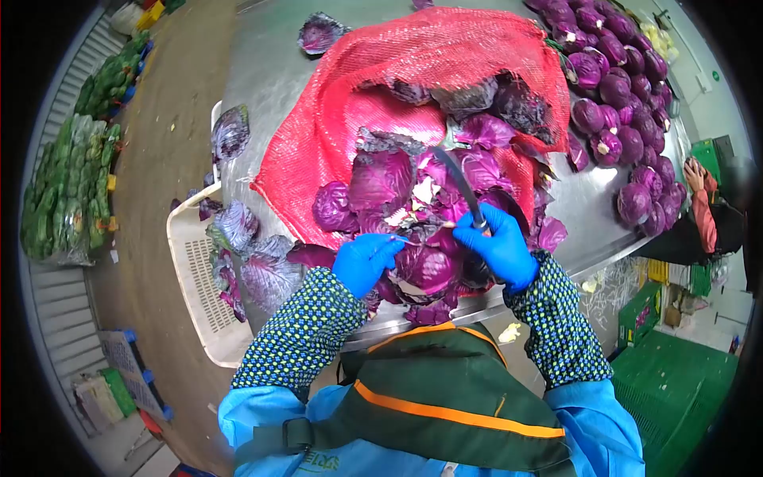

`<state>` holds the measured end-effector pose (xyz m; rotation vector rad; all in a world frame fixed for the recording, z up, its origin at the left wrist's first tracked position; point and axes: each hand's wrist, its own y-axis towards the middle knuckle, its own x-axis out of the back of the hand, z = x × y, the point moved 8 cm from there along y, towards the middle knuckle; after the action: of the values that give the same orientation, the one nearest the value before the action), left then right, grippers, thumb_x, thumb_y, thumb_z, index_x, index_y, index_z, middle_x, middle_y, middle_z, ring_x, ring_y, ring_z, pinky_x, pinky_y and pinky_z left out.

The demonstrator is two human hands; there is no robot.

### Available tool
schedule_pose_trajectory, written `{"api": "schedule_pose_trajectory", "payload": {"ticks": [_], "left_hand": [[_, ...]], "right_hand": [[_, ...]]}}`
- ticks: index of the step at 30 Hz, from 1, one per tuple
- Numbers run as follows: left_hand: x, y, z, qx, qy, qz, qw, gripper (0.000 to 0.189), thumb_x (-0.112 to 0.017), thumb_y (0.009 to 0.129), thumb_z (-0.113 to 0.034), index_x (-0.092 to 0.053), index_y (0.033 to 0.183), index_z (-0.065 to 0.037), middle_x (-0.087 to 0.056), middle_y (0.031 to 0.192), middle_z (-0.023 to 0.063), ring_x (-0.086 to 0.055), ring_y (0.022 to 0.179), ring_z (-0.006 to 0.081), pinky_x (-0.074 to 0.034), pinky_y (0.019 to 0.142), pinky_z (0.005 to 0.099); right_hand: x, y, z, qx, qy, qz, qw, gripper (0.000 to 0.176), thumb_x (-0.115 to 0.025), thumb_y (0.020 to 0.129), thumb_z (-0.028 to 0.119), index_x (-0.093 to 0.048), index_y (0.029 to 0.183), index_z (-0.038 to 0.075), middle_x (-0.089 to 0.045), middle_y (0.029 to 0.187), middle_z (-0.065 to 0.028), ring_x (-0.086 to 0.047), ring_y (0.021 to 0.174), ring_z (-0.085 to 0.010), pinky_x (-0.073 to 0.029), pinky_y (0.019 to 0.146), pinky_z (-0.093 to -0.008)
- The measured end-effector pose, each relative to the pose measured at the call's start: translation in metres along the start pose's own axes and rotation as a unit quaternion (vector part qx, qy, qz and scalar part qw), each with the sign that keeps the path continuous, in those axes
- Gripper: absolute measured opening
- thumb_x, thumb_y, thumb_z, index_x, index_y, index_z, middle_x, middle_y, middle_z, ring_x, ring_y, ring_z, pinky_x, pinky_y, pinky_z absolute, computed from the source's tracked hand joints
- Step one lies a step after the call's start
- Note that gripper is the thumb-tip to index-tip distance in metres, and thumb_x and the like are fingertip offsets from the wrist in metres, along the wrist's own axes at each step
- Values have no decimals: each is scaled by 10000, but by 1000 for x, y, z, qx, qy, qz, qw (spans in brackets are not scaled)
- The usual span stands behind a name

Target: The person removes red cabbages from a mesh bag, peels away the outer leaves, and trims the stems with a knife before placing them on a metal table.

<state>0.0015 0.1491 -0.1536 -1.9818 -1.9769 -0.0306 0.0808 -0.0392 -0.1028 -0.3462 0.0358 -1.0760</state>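
Note:
My right hand (499, 248), in a blue glove, grips a curved knife (457, 176) whose dark blade points up and away over the cabbage leaves. My left hand (366, 264), also gloved in blue, has its fingers pinched together low over the pile; a thin pale bit shows at the fingertips, too small to name. Between and below the hands lies a red cabbage (427, 268), partly covered by loose leaves. Purple leaves (381, 179) and a smaller cabbage (334, 207) rest on a red mesh bag (310, 171), which is spread open on the metal table (270, 71).
Many red cabbages (616, 87) are heaped at the table's right. A white crate (195, 278) with discarded leaves (270, 274) stands at the left edge. Another person's hand (698, 176) shows at far right. Green bags of vegetables (71, 183) stand by the left wall.

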Motion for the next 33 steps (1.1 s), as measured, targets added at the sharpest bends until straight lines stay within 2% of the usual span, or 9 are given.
{"api": "schedule_pose_trajectory", "payload": {"ticks": [7, 9, 13, 16, 22, 26, 29, 31, 33], "left_hand": [[30, 21, -26, 82, -276, -34, 957, 219, -579, 905, -197, -653, 948, 5, -635, 775, 89, -620, 739, 168, -501, 745, 322], [45, 47, -50, -38, -473, -38, 879, 255, -557, 916, -193, -602, 1059, 13, -628, 934, 139, -606, 918, 197, -476, 846, 347], [23, 25, -42, -91, -98, -172, 976, 573, -539, 917, -264, -320, 1349, 43, -429, 1306, 211, -412, 1234, 308, -330, 1035, 397], [-36, -15, 22, 27, 91, -55, 994, 708, -595, 868, -353, -286, 1370, 40, -332, 1368, 259, -334, 1276, 353, -299, 1044, 416], [8, -24, -39, -35, -215, -84, 972, 443, -636, 845, -168, -479, 1225, -2, -503, 1184, 155, -422, 1195, 283, -319, 1037, 394], [6, -2, -61, -105, 64, -117, 986, 930, -823, 604, -340, -377, 1355, -20, -519, 1189, 179, -474, 1150, 330, -329, 1005, 462], [-14, 7, -37, -106, 206, -2, 973, 800, -793, 681, -248, -395, 1367, -143, -508, 1164, 106, -487, 1062, 225, -383, 941, 370], [-10, 4, -19, 21, 26, -21, 999, 796, -773, 715, -209, -352, 1383, -113, -459, 1231, 113, -485, 1083, 229, -406, 928, 353], [-24, -13, 2, -74, 292, -51, 952, 852, -753, 741, -174, -245, 1413, -50, -364, 1351, 152, -439, 1186, 247, -398, 973, 360]], "right_hand": [[81, 20, 25, 25, 241, -178, 954, 145, -643, 833, 163, -550, 910, 82, -533, 672, 11, -491, 483, -91, -391, 439, -204], [110, 35, 6, 18, 246, -265, 932, 262, -621, 858, 222, -542, 1068, 87, -587, 879, -28, -583, 720, -114, -405, 457, -204], [82, 19, -38, -30, 78, -139, 987, 318, -682, 827, 253, -585, 1069, 69, -569, 913, 3, -534, 829, -94, -442, 658, -258], [6, -22, -75, -125, -82, 24, 988, 473, -636, 851, 366, -566, 1197, 50, -608, 1012, -44, -551, 951, -168, -418, 897, -318], [-12, -47, -69, -204, 223, 17, 953, 433, -557, 892, 336, -541, 1182, 15, -604, 1063, -61, -556, 927, -106, -468, 502, -192], [-21, -27, -58, -150, 199, 40, 968, 476, -591, 872, 299, -488, 1265, 51, -583, 1113, -49, -554, 952, -104, -474, 544, -225], [-18, -28, -89, -156, 166, 20, 974, 454, -611, 864, 251, -496, 1275, 96, -578, 1119, -24, -545, 878, -84, -464, 540, -223], [-12, -44, -86, -175, 180, 24, 968, 442, -610, 866, 203, -496, 1281, 103, -573, 1127, -28, -550, 905, -93, -468, 551, -217], [-15, -56, -97, -229, 155, 19, 961, 431, -620, 861, 162, -503, 1267, 76, -570, 1133, -43, -551, 944, -115, -494, 682, -228]]}}
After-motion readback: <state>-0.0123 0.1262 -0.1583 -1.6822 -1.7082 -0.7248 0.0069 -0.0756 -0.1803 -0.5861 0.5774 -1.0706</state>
